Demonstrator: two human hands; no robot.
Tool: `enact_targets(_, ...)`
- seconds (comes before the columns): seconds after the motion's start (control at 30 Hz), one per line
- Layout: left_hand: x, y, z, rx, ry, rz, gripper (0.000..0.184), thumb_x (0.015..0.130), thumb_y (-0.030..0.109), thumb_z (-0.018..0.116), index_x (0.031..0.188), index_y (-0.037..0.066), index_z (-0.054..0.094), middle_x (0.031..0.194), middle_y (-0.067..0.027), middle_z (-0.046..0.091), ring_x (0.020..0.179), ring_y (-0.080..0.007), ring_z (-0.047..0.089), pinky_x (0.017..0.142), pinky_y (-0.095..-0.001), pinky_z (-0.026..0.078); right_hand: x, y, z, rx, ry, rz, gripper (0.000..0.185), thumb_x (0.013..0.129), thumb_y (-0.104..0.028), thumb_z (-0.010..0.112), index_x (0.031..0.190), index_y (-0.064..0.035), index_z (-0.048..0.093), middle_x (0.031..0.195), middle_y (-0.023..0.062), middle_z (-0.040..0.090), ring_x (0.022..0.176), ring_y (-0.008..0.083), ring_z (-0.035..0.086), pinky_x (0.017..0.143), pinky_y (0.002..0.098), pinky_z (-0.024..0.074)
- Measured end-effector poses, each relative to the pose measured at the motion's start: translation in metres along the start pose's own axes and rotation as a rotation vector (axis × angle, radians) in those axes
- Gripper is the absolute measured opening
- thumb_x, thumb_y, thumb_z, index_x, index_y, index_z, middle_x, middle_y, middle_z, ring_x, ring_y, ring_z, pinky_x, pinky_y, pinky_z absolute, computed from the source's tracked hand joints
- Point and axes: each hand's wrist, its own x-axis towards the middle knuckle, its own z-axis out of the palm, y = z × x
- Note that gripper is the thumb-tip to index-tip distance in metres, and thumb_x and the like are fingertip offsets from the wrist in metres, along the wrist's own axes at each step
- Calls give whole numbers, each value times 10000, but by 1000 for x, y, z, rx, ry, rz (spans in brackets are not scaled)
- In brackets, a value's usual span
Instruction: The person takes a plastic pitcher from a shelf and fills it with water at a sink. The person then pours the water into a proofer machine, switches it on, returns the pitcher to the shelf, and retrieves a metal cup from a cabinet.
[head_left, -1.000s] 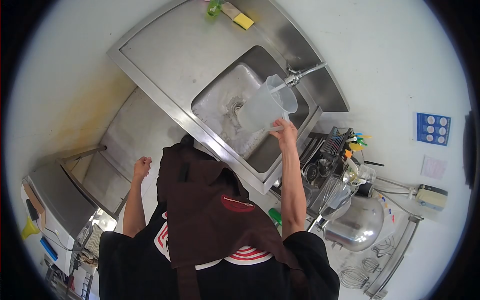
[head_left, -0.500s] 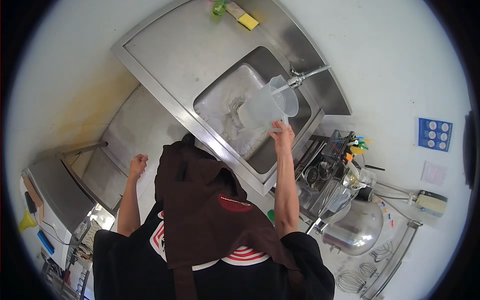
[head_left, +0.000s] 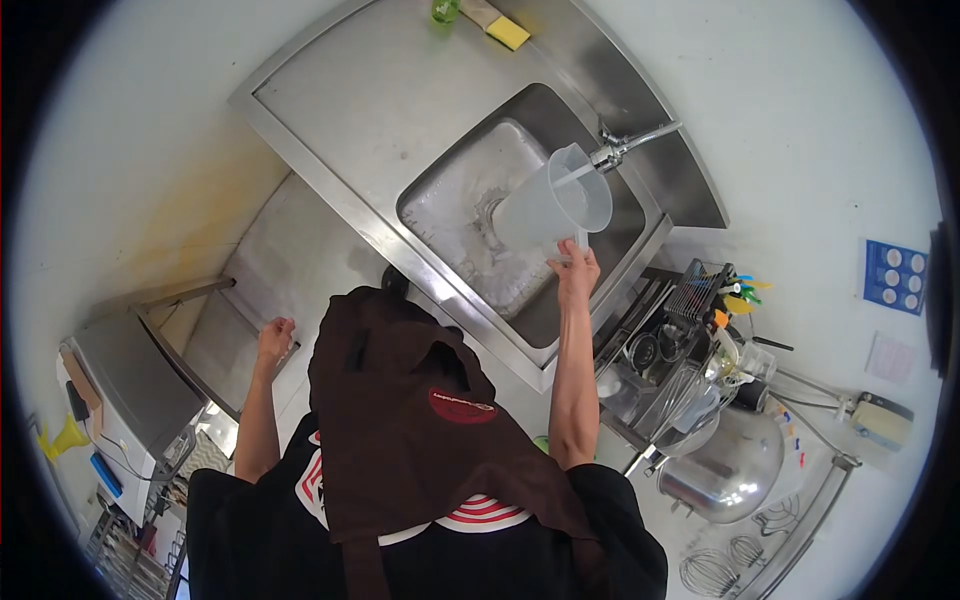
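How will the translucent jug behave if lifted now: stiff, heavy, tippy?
The jug is probably stiff: its wall shows an even, rounded form. It likely gets heavier as water runs in from the tap. It may twist or tip, since the right hand grips only its handle.

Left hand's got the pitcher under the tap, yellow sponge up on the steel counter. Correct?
Wrong hand: the head view shows the right hand holding the pitcher. It is under the tap, and the yellow sponge is on the steel counter, as you said.
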Motion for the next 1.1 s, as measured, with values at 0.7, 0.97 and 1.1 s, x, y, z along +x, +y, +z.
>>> enact_targets(0.7,18,3,29,-53,-73,-6,337,890,353,496,841,37,600,576,-41,547,414,-118,488,388,-276,397,-4,-15,-1,-7,-9,19,170,782,-98,634,925,-32,568,914,92,623,879,194,609,592,380,562)
enact_targets(0.97,17,0,31,-57,-64,-32,341,891,358,491,850,38,601,579,-43,546,416,-118,490,384,-275,400,-5,-14,-2,-6,1,1,166,786,-83,626,926,-23,561,912,98,618,862,186,609,567,366,577)
enact_targets(1.1,18,-2,32,-77,-80,-27,336,890,352,489,857,37,602,586,-43,547,418,-118,492,383,-276,403,-6,-14,-3,1,1,4,166,787,-82,625,928,-25,560,909,96,617,852,181,611,561,362,578)
